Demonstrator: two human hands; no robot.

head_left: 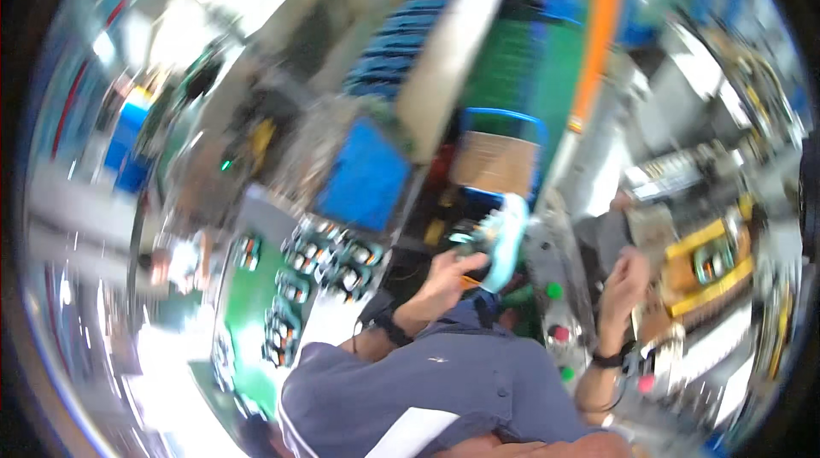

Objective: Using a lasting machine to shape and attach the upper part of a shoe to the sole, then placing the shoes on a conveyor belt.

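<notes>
My left hand is closed in front of my waist, its fingers on a pale teal curved piece with dark parts on its inner side. Motion blur hides exactly what the piece is. A small orange bit shows beside the fingers. Raised at the right, my right hand is beside the machine bench, near a yellow-edged fixture in which a teal and dark part sits. Blur smears its fingers, and I cannot make out anything in them.
Several teal and black parts lie on a green-topped table at the left. A blue panel and a conveyor are ahead. A blue-handled cart with a brown board stands beyond. Green buttons and a red button edge the machine.
</notes>
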